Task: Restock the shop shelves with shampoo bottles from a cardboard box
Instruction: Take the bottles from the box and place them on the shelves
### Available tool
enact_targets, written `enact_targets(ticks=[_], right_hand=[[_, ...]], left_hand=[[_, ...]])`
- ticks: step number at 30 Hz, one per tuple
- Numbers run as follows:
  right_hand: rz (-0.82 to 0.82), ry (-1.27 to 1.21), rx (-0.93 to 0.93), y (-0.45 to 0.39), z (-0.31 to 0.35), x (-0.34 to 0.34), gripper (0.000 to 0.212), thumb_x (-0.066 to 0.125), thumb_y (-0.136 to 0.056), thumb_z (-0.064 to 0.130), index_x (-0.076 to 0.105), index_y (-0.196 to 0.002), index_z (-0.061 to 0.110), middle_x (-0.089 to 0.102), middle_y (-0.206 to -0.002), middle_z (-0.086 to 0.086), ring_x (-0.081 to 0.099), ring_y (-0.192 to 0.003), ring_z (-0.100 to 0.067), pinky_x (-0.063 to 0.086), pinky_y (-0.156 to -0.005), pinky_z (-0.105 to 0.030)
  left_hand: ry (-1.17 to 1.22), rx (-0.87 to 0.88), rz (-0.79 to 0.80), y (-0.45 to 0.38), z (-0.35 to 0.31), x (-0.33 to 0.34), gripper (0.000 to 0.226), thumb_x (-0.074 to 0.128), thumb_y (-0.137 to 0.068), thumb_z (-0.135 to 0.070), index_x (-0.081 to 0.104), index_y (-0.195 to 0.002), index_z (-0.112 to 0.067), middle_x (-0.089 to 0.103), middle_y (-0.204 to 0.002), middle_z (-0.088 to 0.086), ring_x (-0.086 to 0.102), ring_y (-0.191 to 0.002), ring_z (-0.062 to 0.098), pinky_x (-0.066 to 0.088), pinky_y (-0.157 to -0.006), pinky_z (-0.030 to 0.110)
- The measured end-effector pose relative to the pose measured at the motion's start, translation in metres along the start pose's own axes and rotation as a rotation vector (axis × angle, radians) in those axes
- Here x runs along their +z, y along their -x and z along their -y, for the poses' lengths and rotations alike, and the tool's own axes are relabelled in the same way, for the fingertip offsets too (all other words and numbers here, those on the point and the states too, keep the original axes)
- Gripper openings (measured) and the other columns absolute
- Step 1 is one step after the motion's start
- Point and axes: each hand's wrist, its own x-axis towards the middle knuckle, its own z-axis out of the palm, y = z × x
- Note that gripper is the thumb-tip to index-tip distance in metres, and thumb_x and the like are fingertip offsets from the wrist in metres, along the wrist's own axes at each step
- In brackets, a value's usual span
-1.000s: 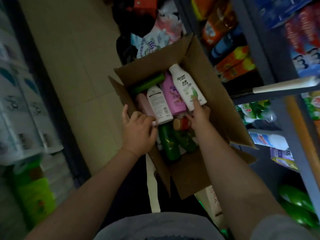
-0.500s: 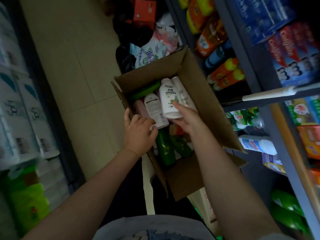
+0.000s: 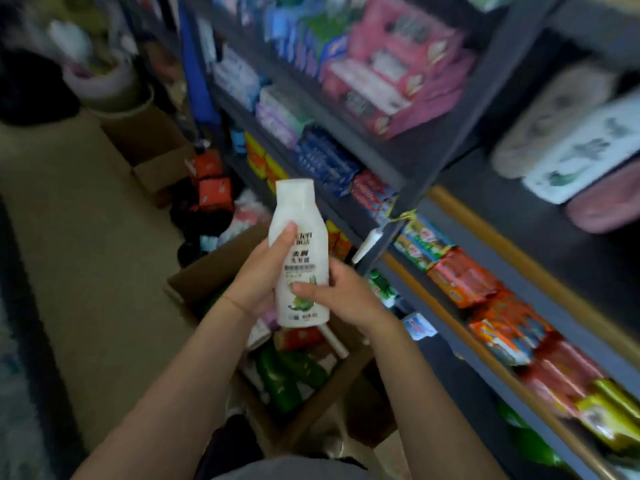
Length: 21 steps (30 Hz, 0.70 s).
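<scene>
Holding the white shampoo bottle [image 3: 300,258] upright above the cardboard box [image 3: 207,271], both hands have a grip on it: the left hand [image 3: 258,282] wraps the left side with a finger up by the shoulder, and the right hand [image 3: 341,296] clamps the lower right side, thumb across the label. The bottle looks like stiff, smooth plastic, probably full and moderately heavy, so it could slip if pinched at the narrow cap; taking it round the wide waist, as now, seems soundest. Below, green bottles [image 3: 280,379] lie in the box. To the right run the dark shelves [image 3: 450,161], stocked with blurred coloured packets; which shelf suits shampoo cannot be told.
</scene>
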Motion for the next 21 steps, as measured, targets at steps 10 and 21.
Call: enact_targets(ticks=[10, 21], right_hand=[[-0.696, 0.152, -0.361, 0.105, 0.049, -0.125, 0.057, 0.087, -0.072, 0.015, 0.062, -0.123, 0.017, 0.070, -0.114, 0.006, 0.066, -0.100, -0.007, 0.056, -0.082, -0.027], [-1.048, 0.055, -0.322, 0.103, 0.043, -0.220, 0.054, 0.086, -0.072, 0.014, 0.063, -0.121, 0.011, 0.071, -0.111, -0.001, 0.067, -0.101, -0.014, 0.057, -0.082, -0.027]], left_hand=[[-0.350, 0.233, 0.331, -0.004, -0.047, 0.167, 0.051, 0.034, -0.094, -0.070, 0.069, -0.113, -0.038, 0.073, -0.113, -0.012, 0.066, -0.111, 0.008, 0.053, -0.095, 0.032], [-1.125, 0.398, 0.438, -0.070, 0.000, 0.234, 0.054, 0.052, -0.101, -0.035, 0.036, -0.152, -0.027, 0.021, -0.164, -0.005, 0.011, -0.152, 0.015, 0.014, -0.123, 0.037]])
